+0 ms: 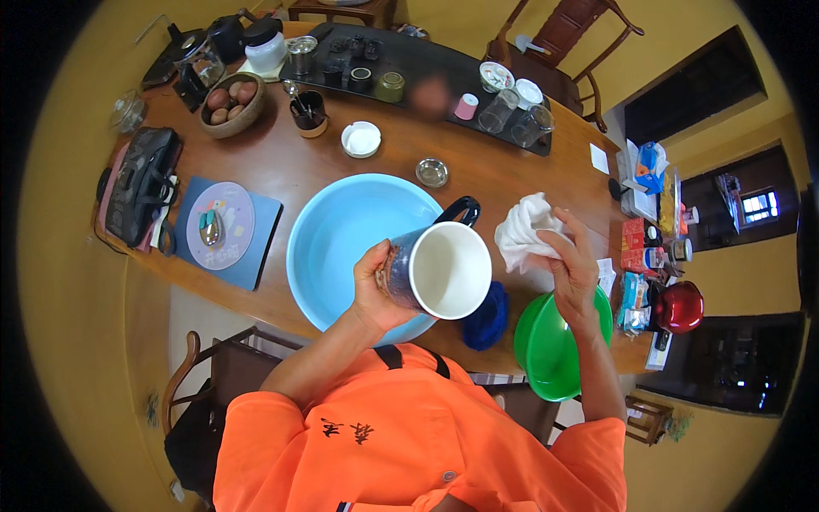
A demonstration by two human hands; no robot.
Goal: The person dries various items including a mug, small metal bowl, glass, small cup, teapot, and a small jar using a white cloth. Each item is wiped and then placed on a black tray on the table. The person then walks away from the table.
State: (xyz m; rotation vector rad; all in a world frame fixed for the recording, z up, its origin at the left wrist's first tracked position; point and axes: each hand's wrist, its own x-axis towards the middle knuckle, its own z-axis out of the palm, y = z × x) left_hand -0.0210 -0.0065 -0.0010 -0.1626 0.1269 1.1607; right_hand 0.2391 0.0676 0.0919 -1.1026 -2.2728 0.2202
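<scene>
My left hand (378, 286) grips a large mug (444, 266), dark blue outside and white inside, tipped so that its mouth faces me. It is held over the near rim of a light blue basin (341, 230) on the wooden table. A crumpled white cloth (525, 232) is bunched in my right hand (570, 269), just right of the mug. Below that hand sits a green bowl (546, 346) at the table's front edge. A dark blue cloth (488, 317) lies between the basin and the green bowl.
On the table stand a small steel dish (432, 171), a white ashtray (361, 139), a basket of brown round things (232, 104), a black tea tray (409, 64) with cups and glasses, a black bag (141, 183), a blue mat (223, 229) and a red kettle (678, 305). Wooden chairs stand behind.
</scene>
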